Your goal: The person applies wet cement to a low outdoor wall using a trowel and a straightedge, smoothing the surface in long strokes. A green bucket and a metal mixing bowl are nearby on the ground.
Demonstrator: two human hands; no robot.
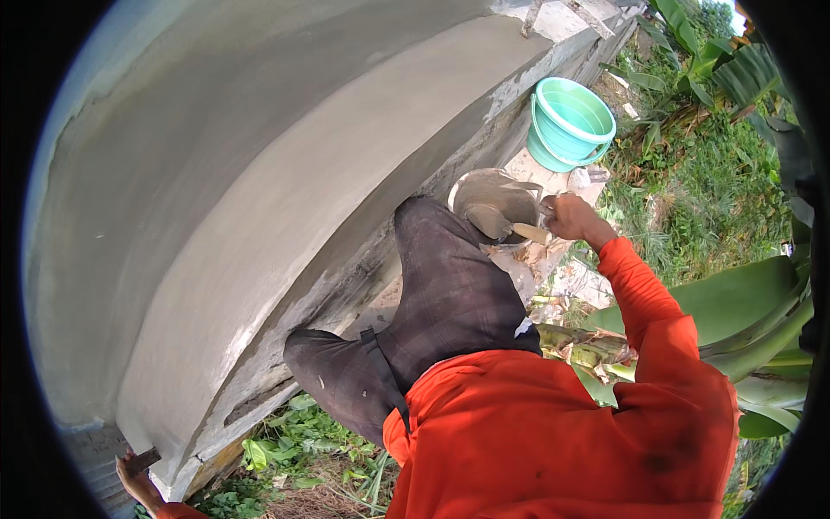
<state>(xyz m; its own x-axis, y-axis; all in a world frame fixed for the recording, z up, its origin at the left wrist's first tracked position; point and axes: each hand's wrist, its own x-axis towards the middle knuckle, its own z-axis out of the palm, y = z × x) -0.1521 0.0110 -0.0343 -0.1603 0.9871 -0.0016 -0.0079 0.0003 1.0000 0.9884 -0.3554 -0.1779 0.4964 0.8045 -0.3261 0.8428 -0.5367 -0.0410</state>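
My right hand [571,216] is closed at the right rim of a grey, mortar-stained bucket [468,183], its fingertips partly hidden. Inside that bucket rests a trowel, its pale wooden handle [531,233] slanting toward my hand but apart from the palm. Far off at the lower left, my left hand [137,479] grips a small dark flat tool [143,460] beside the end of a smooth grey plastered ledge [259,199]. Most of the tool's shape is covered by the fingers or too small to tell.
A mint-green bucket [572,125] stands beyond the grey one, next to the wall's base. Two mortar-crusted strips [591,19] lie on the ledge's far end. Grass [657,225] and broad banana leaves [735,298] fill the right side. My bent legs [450,294] are against the wall.
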